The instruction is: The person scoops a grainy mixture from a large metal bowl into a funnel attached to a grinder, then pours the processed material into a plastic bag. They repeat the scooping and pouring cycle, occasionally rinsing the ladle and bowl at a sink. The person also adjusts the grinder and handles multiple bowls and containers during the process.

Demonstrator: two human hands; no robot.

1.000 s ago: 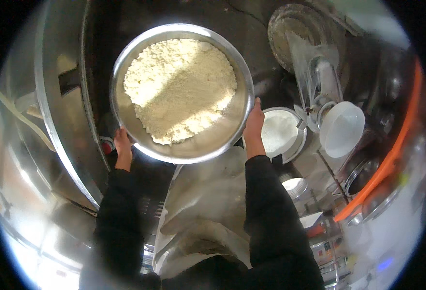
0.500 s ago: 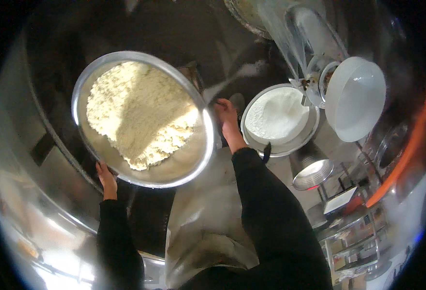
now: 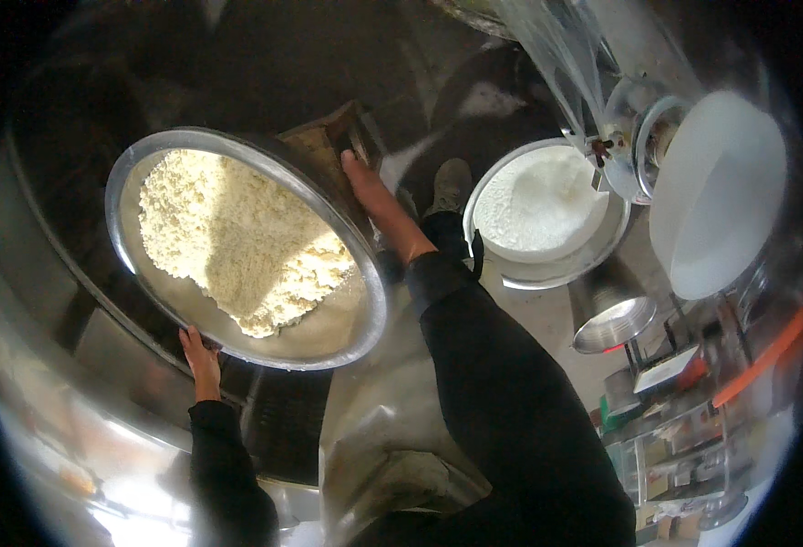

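Observation:
A large metal bowl [image 3: 338, 337] tilts to the left in front of me, held up off the floor. A crumbly, pale yellow mass [image 3: 237, 237] fills much of it, a shadow band across its middle. My left hand [image 3: 203, 366] grips the lower left rim, its fingers partly hidden under the edge. Against the bowl's outer right side lies my right hand [image 3: 381, 205], bracing it from beneath; most of its fingers are hidden.
To the right stands a metal basin of white powder [image 3: 534, 214]. Above it hang a machine part with a white round bowl [image 3: 716, 196] and clear plastic sheeting [image 3: 547, 59]. A curved metal wall [image 3: 46, 301] runs along the left. A shoe [image 3: 452, 182] shows on the dark floor.
The bowl has moved left and slightly down and tips more steeply. My right hand has slid from its rim to farther round the outer side. My left hand keeps its grip.

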